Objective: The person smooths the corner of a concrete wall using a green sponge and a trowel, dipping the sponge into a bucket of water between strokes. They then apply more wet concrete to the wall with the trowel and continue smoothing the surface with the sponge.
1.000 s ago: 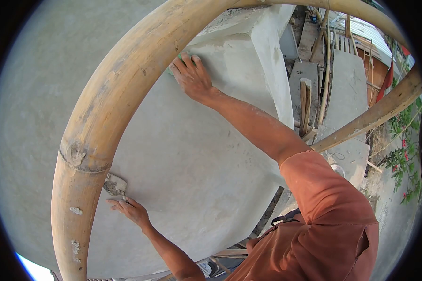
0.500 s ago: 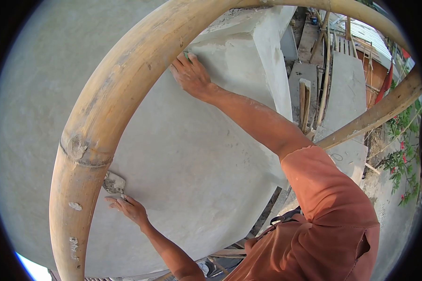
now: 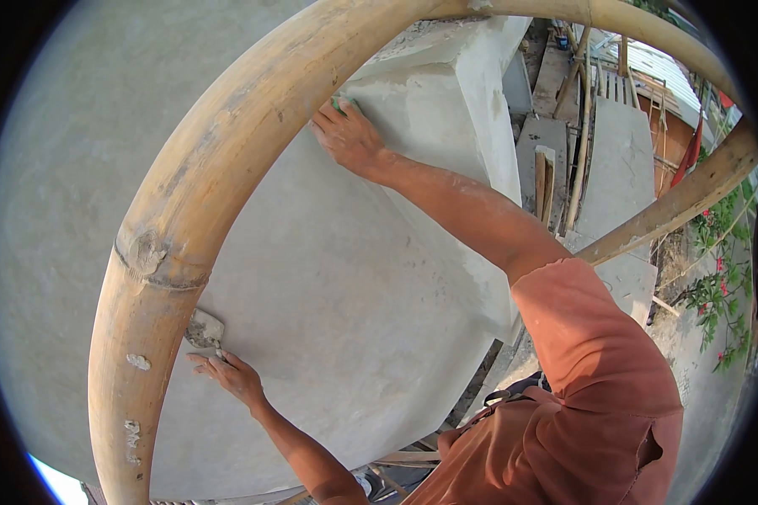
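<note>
I have a single view, from the head camera: a wide fisheye looking forward and down along a plastered wall (image 3: 345,286). A bamboo pole (image 3: 194,210) arcs close to the lens from 7 to 1 o'clock. The ground (image 3: 691,370) lies far below at 3 o'clock.

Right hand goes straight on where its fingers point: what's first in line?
The bamboo pole, just up and left of the right hand. It looks nearer the camera than the plastered wall, so the hand and its green sponge might slip behind it; depth is unclear.
</note>
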A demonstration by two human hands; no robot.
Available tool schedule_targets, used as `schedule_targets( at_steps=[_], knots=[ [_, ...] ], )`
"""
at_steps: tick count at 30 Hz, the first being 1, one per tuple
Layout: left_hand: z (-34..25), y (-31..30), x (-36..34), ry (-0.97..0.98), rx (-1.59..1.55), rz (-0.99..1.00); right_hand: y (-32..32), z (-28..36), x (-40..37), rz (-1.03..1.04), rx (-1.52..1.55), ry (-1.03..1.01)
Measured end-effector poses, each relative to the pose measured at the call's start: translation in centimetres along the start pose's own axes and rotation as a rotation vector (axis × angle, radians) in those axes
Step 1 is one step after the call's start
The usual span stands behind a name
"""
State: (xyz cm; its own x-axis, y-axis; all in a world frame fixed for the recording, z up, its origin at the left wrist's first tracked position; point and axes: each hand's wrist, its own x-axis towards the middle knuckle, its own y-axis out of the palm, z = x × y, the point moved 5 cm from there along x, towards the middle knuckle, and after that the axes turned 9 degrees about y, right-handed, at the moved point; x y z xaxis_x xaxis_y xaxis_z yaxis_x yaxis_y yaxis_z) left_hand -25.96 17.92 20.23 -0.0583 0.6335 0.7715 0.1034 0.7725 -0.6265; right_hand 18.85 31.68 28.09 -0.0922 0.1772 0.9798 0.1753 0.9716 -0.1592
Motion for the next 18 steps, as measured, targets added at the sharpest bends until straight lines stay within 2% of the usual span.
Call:
schedule_targets(
  at_steps=[3, 7, 10, 12, 13, 18],
  knots=[
    [0.5, 0.3, -0.1, 0.01, -0.015, 0.015, 0.2, 0.6, -0.2, 0.116, -0.069, 0.009],
    [0.9, 0.2, -0.3, 0.111, -0.006, -0.046, -0.1, 1.5, -1.4, 0.143, -0.051, 0.026],
    [0.8, 0.2, -0.3, 0.069, -0.03, -0.032, -0.4, 1.3, -1.3, 0.125, 0.023, 0.054],
    [0.8, 0.3, -0.3, 0.068, -0.018, -0.037, -1.3, 0.5, -0.4, -0.096, 0.057, 0.063],
    [0.8, 0.4, -0.4, 0.073, -0.007, -0.039, -1.0, 0.3, -0.3, -0.093, 0.055, 0.059],
    [0.2, 0.3, -0.2, 0.077, -0.034, -0.068, -0.6, 0.5, -0.8, 0.127, -0.02, -0.005]
  ],
)
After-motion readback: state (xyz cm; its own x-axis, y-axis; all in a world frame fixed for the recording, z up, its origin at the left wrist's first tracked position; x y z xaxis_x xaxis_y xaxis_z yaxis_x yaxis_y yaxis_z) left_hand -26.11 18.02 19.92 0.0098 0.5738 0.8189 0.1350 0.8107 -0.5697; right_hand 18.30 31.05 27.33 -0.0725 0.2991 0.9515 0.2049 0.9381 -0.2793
